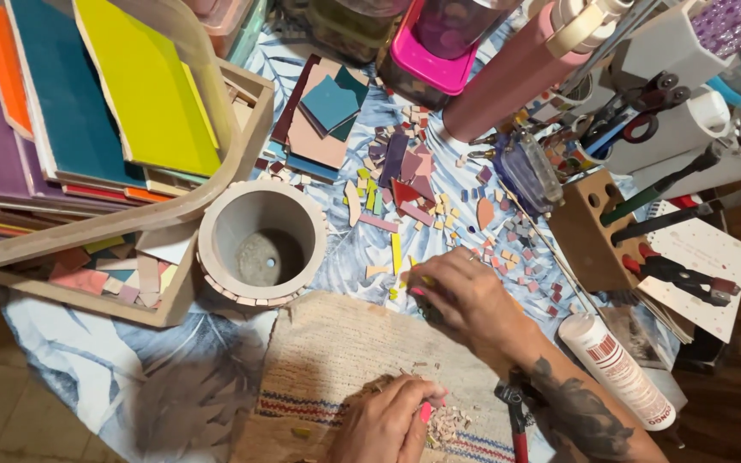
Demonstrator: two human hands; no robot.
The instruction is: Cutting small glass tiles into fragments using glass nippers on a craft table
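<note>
A: Head view first: which containers are seen, and what is kept in them?

B: A round grey pot (261, 243) is placed on the leaf-printed cloth (70, 351), and its rim is edged with small tiles; inside, only a drain hole is seen. A wooden tray (177, 296) at the left is filled with large coloured tile sheets (143, 81) and, lower down, with broken pieces. Black-handled tools are stood in a wooden block (585, 231) at the right.

A: How are the hands kept?

B: The left hand (388, 420) is closed loosely at the lower edge, over a woven mat (336, 351), and a small pink piece (425, 412) is pinched at its fingertips; a little heap of chips (448, 424) lies just beside it. The right hand (465, 300) is curled, palm down, at the upper edge of the mat, and a small yellow piece (413, 281) is touched by it; whether it is gripped cannot be told.

A: What is lying around?

B: Loose mosaic pieces (413, 189) are scattered between the pot and the block. Red-handled nippers (516, 424) are partly hidden under the right forearm.

A: Any packages?

B: A white tube (615, 369) with a red-printed label is laid near the right forearm, and a tall pink cylinder (508, 77) is leaned at the top
</note>
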